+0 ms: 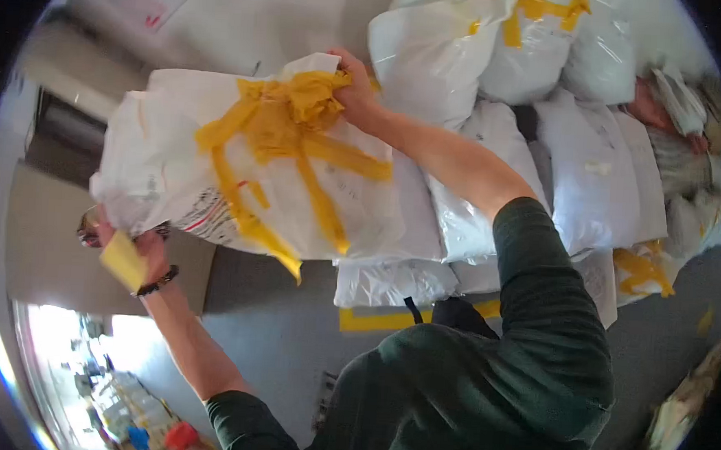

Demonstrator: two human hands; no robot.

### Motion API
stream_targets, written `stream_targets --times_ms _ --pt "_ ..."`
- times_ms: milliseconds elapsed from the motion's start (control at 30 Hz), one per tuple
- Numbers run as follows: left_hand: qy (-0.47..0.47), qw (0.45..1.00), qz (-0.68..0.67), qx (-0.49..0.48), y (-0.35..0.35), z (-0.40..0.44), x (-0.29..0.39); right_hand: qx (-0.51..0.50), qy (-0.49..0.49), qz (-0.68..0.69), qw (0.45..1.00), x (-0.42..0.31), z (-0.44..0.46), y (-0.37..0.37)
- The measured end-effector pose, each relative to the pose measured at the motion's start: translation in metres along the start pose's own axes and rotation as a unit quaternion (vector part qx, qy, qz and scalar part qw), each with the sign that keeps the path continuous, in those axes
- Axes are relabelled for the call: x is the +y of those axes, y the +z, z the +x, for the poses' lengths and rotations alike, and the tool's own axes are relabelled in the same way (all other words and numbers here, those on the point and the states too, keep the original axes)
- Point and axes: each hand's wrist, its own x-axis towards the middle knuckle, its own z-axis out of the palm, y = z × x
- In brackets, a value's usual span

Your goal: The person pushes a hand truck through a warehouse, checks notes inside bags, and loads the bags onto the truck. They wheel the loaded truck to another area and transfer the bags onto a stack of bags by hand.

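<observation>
A large white sack [170, 125], bound with wide strips of yellow tape [280, 127], hangs in front of me. My right hand [355, 86] grips its taped top right corner, the fingers partly behind the bunched tape. At the sack's lower left end, my left hand [135, 250] is closed, slightly blurred, with a pale yellow piece [123, 261] against it; a dark round item shows beside the fingers. Whether that hand also grips the sack is hard to tell. A dark bracelet [157, 281] circles the left wrist.
Several stuffed white bags [587, 172] are stacked against the wall at the right, some with yellow tape. A tan cabinet-like panel [66, 242] stands at the left. Yellow tape [372, 319] marks the grey floor [265, 326]. Mixed items, one red [181, 436], lie at the lower left.
</observation>
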Motion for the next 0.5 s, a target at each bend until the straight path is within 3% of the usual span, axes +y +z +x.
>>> stream_targets --times_ms 33,100,133,233,300,367,433,500 --pt "-0.084 0.991 -0.101 -0.014 0.026 0.004 -0.020 -0.007 -0.009 -0.003 1.000 0.019 0.010 -0.020" --pt "-0.107 0.988 -0.111 -0.030 0.085 -0.001 -0.066 -0.020 -0.013 -0.006 1.000 0.026 0.027 -0.066" --pt "-0.203 0.967 -0.141 -0.068 0.107 0.001 -0.079 -0.041 0.010 -0.091 0.995 0.021 0.028 -0.091" --pt "-0.182 0.943 -0.210 -0.184 0.192 0.015 -0.106 0.043 -0.025 -0.188 0.981 0.050 0.059 -0.154" --pt "-0.225 0.929 -0.118 -0.270 0.225 0.054 -0.118 0.042 -0.007 -0.317 0.947 0.090 0.092 -0.209" --pt "-0.169 0.935 0.013 -0.312 0.261 0.076 -0.139 0.039 0.040 -0.458 0.887 0.090 0.100 -0.235" --pt "-0.167 0.935 0.056 -0.307 0.285 0.075 -0.150 0.030 0.121 -0.600 0.790 0.050 0.089 -0.230" --pt "-0.218 0.942 0.013 -0.254 0.302 0.061 -0.146 0.052 0.136 -0.612 0.777 0.037 0.078 -0.216"
